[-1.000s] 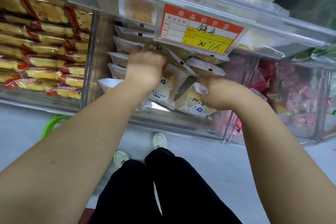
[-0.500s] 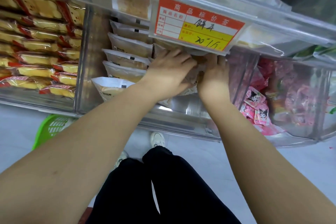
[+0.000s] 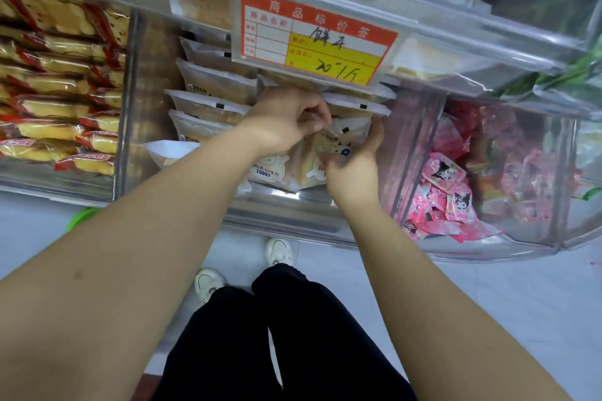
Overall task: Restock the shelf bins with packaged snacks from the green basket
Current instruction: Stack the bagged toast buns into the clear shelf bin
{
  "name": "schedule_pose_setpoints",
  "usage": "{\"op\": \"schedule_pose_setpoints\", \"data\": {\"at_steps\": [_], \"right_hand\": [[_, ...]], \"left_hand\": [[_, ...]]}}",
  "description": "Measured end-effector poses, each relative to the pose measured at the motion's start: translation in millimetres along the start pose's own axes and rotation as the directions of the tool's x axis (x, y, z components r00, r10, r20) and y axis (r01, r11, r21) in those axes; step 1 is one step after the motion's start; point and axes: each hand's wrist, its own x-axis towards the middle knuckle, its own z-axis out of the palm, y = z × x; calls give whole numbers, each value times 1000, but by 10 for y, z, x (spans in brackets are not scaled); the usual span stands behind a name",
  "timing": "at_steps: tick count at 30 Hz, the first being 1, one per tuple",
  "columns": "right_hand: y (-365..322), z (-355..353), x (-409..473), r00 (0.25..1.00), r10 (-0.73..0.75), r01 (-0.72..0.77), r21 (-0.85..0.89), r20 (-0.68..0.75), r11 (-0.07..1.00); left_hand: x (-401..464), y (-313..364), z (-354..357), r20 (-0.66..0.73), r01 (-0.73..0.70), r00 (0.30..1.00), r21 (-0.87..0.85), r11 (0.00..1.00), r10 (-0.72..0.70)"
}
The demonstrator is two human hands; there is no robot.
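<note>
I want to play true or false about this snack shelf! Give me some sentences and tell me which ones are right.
1. Both hands are in the middle bin with the toast packets. True: the left hand pinches a toast packet, and the right hand holds it from the other side.
2. The pink packets are in the bin on the left. False: the pink packets are in the right bin; the left bin holds yellow and red packets.
3. The price tag is blue. False: it is red and yellow.
4. The green basket peeks out on the floor at the left. True.
5. The person wears white shoes. True.
</note>
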Motion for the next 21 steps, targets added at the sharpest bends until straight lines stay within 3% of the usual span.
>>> {"op": "schedule_pose_setpoints", "data": {"at_steps": [3,5,8,10,14,18,21], "right_hand": [[27,90,20,992,-9,4,-39,-129,999],[24,105,42,988,-41,28,-86,-151,996],[8,41,39,996,-41,37,-58,-80,998],[43,-19,-76,997,-74,71,-134,-22,988],[132,-71,-235,968,-218,251,-421,126,872],[37,-34,-43,958,-138,221,-341,250,914],[3,-26,-40,970,-48,105,-227,240,968]], "left_hand": [[-71,18,111,-171,-128,969,275,953,180],[-153,-27,139,-166,-215,938,408,887,303],[-190,-132,166,-88,-198,955,526,827,285],[-191,-141,202,-113,-144,963,551,822,244],[-176,-91,230,-132,-91,975,503,859,180],[-214,11,65,-155,-62,982,250,966,103],[-462,54,-83,-355,-26,933,97,995,59]]}}
